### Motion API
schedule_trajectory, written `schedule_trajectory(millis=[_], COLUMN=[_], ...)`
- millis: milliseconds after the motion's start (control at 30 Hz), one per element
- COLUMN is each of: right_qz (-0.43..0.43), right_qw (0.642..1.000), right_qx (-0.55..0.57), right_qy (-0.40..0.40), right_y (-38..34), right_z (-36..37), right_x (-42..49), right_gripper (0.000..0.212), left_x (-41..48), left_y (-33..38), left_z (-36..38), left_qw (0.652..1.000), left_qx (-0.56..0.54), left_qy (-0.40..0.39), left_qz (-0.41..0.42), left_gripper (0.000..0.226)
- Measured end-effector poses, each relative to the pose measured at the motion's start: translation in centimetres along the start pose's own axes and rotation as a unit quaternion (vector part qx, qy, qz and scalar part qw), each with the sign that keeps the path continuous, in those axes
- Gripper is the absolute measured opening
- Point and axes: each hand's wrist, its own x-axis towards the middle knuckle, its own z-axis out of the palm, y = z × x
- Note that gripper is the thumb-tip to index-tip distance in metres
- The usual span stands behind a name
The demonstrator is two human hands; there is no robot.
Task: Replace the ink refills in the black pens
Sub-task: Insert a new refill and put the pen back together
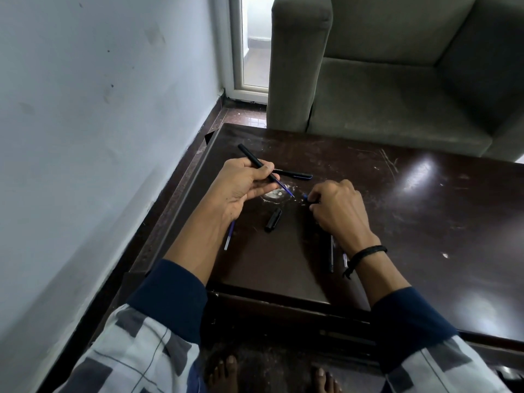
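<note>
My left hand (241,185) grips a black pen barrel (251,156) that points up and left, with a blue refill (285,189) sticking out of its lower end. My right hand (336,207) pinches a small dark piece with a blue tip (305,196) just right of the refill's point. A second black pen (295,174) lies on the table behind the hands. A black cap (273,219) lies between my wrists. A loose refill (229,236) lies under my left wrist, and two more thin refills (331,253) lie partly hidden under my right wrist.
The dark scratched wooden table (411,208) has a round white mark near the hands. A grey armchair (397,66) stands beyond the far edge. A white wall (99,123) runs close along the left. My bare feet (226,370) are on the floor below.
</note>
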Motion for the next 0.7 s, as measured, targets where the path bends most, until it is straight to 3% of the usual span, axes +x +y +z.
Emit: schedule_trajectory(millis=[333, 533, 700], right_qz=[-0.023, 0.042, 0.029], right_qw=[0.999, 0.964, 0.942], right_qx=[0.026, 0.262, 0.329], right_qy=[-0.012, 0.005, -0.065], right_y=[-0.8, -1.4, -1.3], right_z=[0.2, -1.3, -1.7], right_x=[0.1, 0.4, 0.4], right_gripper=[0.025, 0.019, 0.017], left_x=[0.1, 0.2, 0.4], left_y=[0.0, 0.2, 0.3], left_z=[-0.1, -0.3, -0.7], left_qw=[1.000, 0.999, 0.997], left_qx=[0.000, -0.020, -0.036], left_qy=[0.002, 0.029, 0.058], left_qz=[0.000, 0.013, 0.025], left_gripper=[0.006, 0.002, 0.002])
